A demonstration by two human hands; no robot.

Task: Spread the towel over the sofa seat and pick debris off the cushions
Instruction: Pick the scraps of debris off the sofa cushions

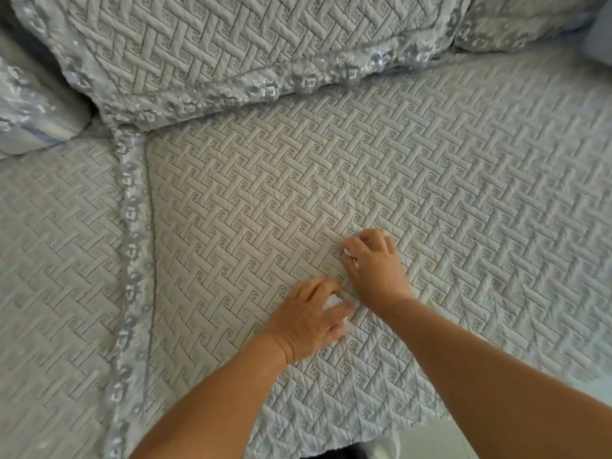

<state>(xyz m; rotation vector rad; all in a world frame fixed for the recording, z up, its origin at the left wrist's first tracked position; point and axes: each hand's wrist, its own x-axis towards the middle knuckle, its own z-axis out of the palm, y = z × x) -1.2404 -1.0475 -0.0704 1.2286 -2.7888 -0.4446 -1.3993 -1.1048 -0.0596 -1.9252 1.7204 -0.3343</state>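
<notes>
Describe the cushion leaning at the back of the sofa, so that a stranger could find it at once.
Start from the wide quilted seat cover where both hands rest. Look up to its far edge: the big cushion leans there, at top centre. It has the same woven pattern as the seat, but a shiny lace border frames it, and it is larger than the cushion at top right.

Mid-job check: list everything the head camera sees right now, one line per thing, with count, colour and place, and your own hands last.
Quilted seat cover: one, pale grey-blue with a woven stitch pattern, spread flat across the middle and right.
Second quilted panel: one, same grey-blue, on the left, its shiny lace trim running along the seam.
Quilted back cushion: one, grey-blue with a lace edge, top centre.
Further cushions: two, partly seen, top right and far left.
Debris: too small to tell.
Left hand: fingers spread, flat on the cover, lower centre.
Right hand: fingers curled, pinching at the cover, just above the left.
</notes>
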